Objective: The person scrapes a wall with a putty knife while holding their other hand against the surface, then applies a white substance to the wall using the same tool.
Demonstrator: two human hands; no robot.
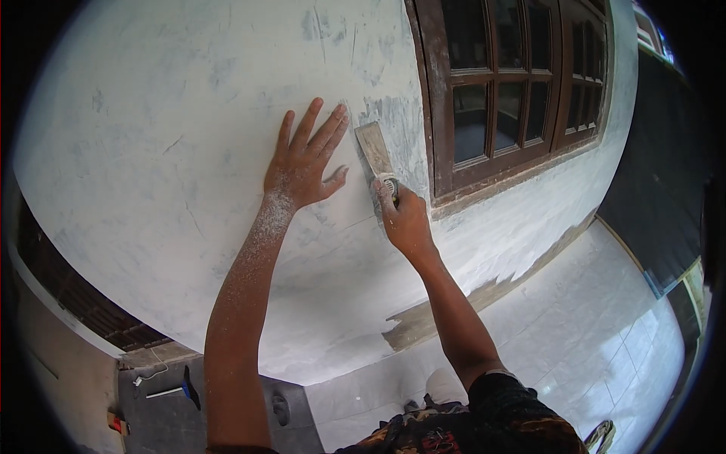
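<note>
My right hand (407, 219) is wrapped round the handle of a putty knife (373, 145), its broad blade pointing up against the white wall (227, 98). Beside it, my left hand (304, 155) lies with fingers spread over the wall, holding nothing. White dust speckles the left wrist and forearm. Grey, streaky patches of filler show around the blade, between my left fingertips and the window frame (439, 151). Thin cracks and scattered grey smears mark the wall farther left.
A brown wooden window (495, 85) with small panes stands right of my hands. Below, bare grey-brown wall (423, 321) borders the pale tiled floor (560, 333). A dark sheet (654, 166) hangs at far right. A blue-headed tool (187, 387) and a white cable (155, 369) lie lower left.
</note>
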